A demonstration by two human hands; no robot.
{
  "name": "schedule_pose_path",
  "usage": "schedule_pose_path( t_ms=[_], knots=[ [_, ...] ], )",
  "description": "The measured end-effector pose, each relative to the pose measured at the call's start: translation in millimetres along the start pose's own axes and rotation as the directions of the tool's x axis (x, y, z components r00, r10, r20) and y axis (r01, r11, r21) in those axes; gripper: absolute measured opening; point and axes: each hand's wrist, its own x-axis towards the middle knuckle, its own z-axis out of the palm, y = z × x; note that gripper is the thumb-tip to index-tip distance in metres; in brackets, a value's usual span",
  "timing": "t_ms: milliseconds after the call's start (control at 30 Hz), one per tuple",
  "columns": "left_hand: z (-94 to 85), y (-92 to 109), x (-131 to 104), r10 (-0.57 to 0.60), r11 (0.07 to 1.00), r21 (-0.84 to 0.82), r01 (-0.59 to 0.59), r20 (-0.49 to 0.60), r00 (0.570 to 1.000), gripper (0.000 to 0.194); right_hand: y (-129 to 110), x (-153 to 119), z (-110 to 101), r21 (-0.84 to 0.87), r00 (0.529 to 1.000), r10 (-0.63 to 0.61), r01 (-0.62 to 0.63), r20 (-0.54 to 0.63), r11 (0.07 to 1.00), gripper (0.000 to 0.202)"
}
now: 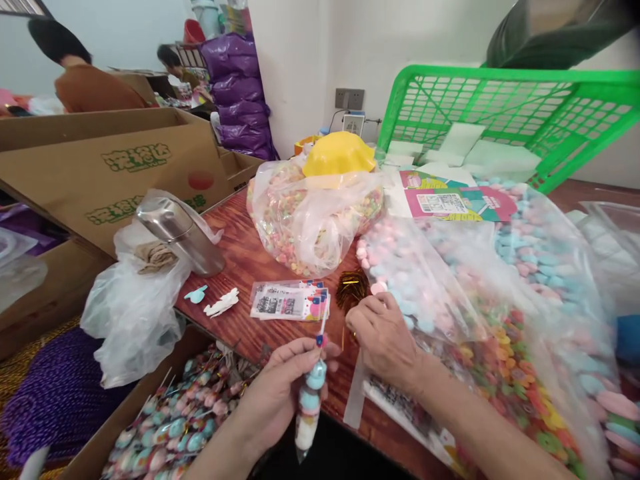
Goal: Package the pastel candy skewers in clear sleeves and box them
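My left hand (287, 377) is closed around a wrapped candy skewer (310, 403), pastel blue, pink and white pieces stacked in a clear sleeve. Its white stick points up, and the wrapper is gathered between my thumb and fingers. Over the table's right part, my right hand (380, 330) is pinched together, with a thin gold twist tie (343, 337) hanging by its fingertips. Just behind that hand lies a bundle of gold twist ties (353, 288). Printed cards (290, 300) lie in a stack on the table between the hands and the back.
Finished-looking candy skewers (175, 427) fill a box at lower left. A steel flask (183, 233) stands by plastic bags. Bags of gummy rings (300, 220) and pastel candies (425, 267) cover the back and right. A green basket (500, 77) rises behind; two people sit far left.
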Motion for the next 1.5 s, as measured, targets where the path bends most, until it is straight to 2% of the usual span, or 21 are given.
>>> schedule_pose_path(
  t_ms=[100,167,267,300,333,400,433,467,500,567,633,700,800,900,967,1033,1167,1267,1367,1433,1500],
  knots=[
    [25.5,2,14,-0.049,0.999,-0.014,0.052,0.136,0.989,0.027,6,-6,-20,0.021,0.974,-0.055,0.061,-0.219,0.998,0.024],
    [41.3,0,25,-0.055,0.998,-0.008,0.057,0.175,0.983,0.028,11,-12,-32,0.051,0.957,-0.056,0.074,-0.285,0.996,0.025],
    [58.3,-6,39,-0.041,0.999,0.041,0.033,0.211,0.977,0.027,19,-27,-48,0.3,0.955,0.13,-0.046,-0.266,0.953,0.024],
    [62.6,-8,41,-0.043,0.997,0.074,0.027,0.232,0.972,0.027,21,-33,-52,0.462,0.948,0.253,-0.139,-0.193,0.876,0.022],
    [66.6,-10,43,-0.049,0.994,0.109,0.022,0.259,0.965,0.026,23,-38,-55,0.631,0.919,0.387,-0.254,-0.08,0.733,0.02],
    [74.9,-14,41,-0.054,0.984,0.178,-0.003,0.317,0.947,0.026,24,-50,-61,0.84,0.783,0.581,-0.457,0.224,0.292,0.021],
    [79.3,-15,39,-0.052,0.976,0.218,-0.026,0.343,0.938,0.026,25,-54,-64,0.859,0.705,0.613,-0.506,0.356,0.083,0.023],
    [83.9,-17,36,-0.046,0.963,0.263,-0.057,0.37,0.928,0.026,25,-59,-67,0.851,0.65,0.613,-0.521,0.449,-0.071,0.024],
    [88.5,-17,34,-0.038,0.946,0.309,-0.094,0.397,0.917,0.025,26,-62,-71,0.839,0.626,0.596,-0.519,0.503,-0.163,0.024],
    [96.7,-19,29,-0.002,0.901,0.388,-0.194,0.45,0.893,0.022,30,-69,-78,0.823,0.644,0.531,-0.523,0.551,-0.221,0.025],
    [102.5,-20,27,0.051,0.852,0.427,-0.303,0.508,0.86,0.02,35,-74,-86,0.814,0.676,0.467,-0.543,0.57,-0.206,0.023],
    [106.1,-21,26,0.11,0.805,0.44,-0.399,0.55,0.828,0.019,41,-80,-93,0.81,0.699,0.444,-0.573,0.561,-0.122,0.018],
    [110.1,-22,26,0.148,0.732,0.478,-0.486,0.584,0.798,0.018,46,-89,-102,0.81,0.773,0.439,-0.566,0.458,0.152,0.013],
    [114.3,-24,23,0.144,0.691,0.512,-0.51,0.594,0.792,0.018,44,-98,-110,0.755,0.882,0.373,-0.449,0.288,0.477,0.019],
    [116.8,-25,21,0.133,0.71,0.507,-0.489,0.586,0.8,0.019,38,-104,-115,0.701,0.938,0.297,-0.334,0.179,0.63,0.022],
    [118.4,-26,19,0.119,0.745,0.493,-0.449,0.564,0.817,0.02,29,-109,-119,0.626,0.963,0.265,-0.236,0.049,0.743,0.021],
    [119.6,-32,18,0.078,0.818,0.486,-0.308,0.437,0.896,0.023,17,-116,-124,0.421,0.942,0.303,-0.218,-0.145,0.88,0.022],
    [121.9,-38,21,0.069,0.857,0.476,-0.198,0.274,0.959,0.027,11,-119,-125,0.416,0.879,0.416,-0.296,-0.233,0.86,0.02],
    [125.0,-45,23,0.105,0.865,0.458,-0.205,0.233,0.967,0.033,-3,-116,-117,0.403,0.804,0.473,-0.323,-0.36,0.856,0.022],
    [125.3,-49,22,0.115,0.878,0.426,-0.217,0.253,0.961,0.036,-13,-113,-106,0.331,0.831,0.39,-0.266,-0.398,0.905,0.028],
    [122.5,-53,20,0.096,0.899,0.393,-0.195,0.257,0.962,0.034,-21,-111,-95,0.305,0.842,0.376,-0.268,-0.388,0.914,0.034]
  ],
)
